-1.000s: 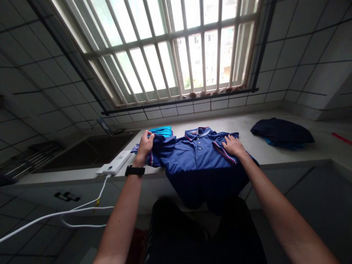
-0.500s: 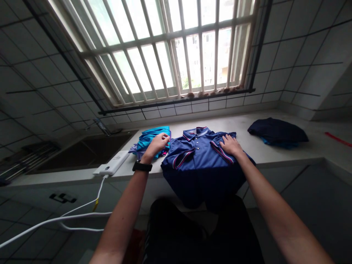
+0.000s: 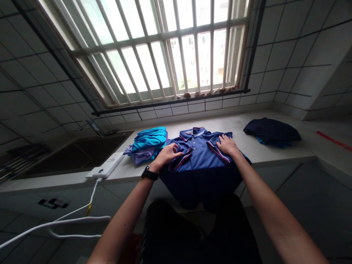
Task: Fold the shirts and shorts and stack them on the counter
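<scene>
A navy polo shirt [image 3: 199,156] lies front up on the counter, its collar toward the window and its lower part hanging over the front edge. Both short sleeves, trimmed in red and white, are folded inward over the chest. My left hand [image 3: 167,156], with a black band on the wrist, is over the sleeve on the left, thumb and fingers apart; whether it touches the cloth is hard to tell. On the other sleeve my right hand [image 3: 227,144] rests flat with its fingers spread. Left of the shirt sits a pile of turquoise and lilac clothes [image 3: 150,141].
A dark folded garment [image 3: 272,129] lies on blue cloth at the right of the counter [image 3: 225,121]. To the left are a white power strip [image 3: 108,167] with a cable, a dark sink [image 3: 82,152] and a tap [image 3: 95,128]. A barred window [image 3: 170,55] stands behind.
My left hand has moved right, from beside the turquoise pile to the shirt's left sleeve. My right hand stays on the other sleeve. The view has shifted slightly.
</scene>
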A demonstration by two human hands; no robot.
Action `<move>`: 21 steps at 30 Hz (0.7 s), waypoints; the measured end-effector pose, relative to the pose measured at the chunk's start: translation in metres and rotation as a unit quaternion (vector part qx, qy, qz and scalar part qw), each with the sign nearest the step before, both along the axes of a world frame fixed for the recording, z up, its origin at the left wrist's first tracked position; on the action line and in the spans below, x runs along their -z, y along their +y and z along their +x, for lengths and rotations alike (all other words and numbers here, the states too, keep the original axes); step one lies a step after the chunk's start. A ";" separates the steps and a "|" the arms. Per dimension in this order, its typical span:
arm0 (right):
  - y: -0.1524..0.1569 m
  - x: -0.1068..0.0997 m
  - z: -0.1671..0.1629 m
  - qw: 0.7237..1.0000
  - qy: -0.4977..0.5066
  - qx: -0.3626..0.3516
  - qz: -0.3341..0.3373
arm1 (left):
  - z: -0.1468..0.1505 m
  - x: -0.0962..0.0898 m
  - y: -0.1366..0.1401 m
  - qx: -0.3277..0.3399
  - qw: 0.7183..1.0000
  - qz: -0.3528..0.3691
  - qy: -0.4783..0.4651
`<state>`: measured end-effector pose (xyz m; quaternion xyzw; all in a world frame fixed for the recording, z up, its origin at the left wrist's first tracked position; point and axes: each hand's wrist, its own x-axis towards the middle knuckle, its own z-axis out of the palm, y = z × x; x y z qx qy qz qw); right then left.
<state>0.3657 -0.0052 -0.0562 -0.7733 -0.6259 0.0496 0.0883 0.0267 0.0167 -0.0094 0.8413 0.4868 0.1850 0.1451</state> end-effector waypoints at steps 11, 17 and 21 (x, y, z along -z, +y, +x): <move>0.000 -0.001 0.000 1.000 -0.022 0.001 -0.014 | -0.003 0.001 0.005 -0.092 0.991 0.028 0.096; -0.001 -0.001 0.000 1.000 -0.018 0.001 -0.011 | 0.010 -0.001 -0.003 -0.146 0.967 0.038 0.206; -0.002 -0.002 0.000 1.000 -0.011 0.001 -0.007 | 0.011 -0.013 0.003 -0.194 0.950 0.097 0.226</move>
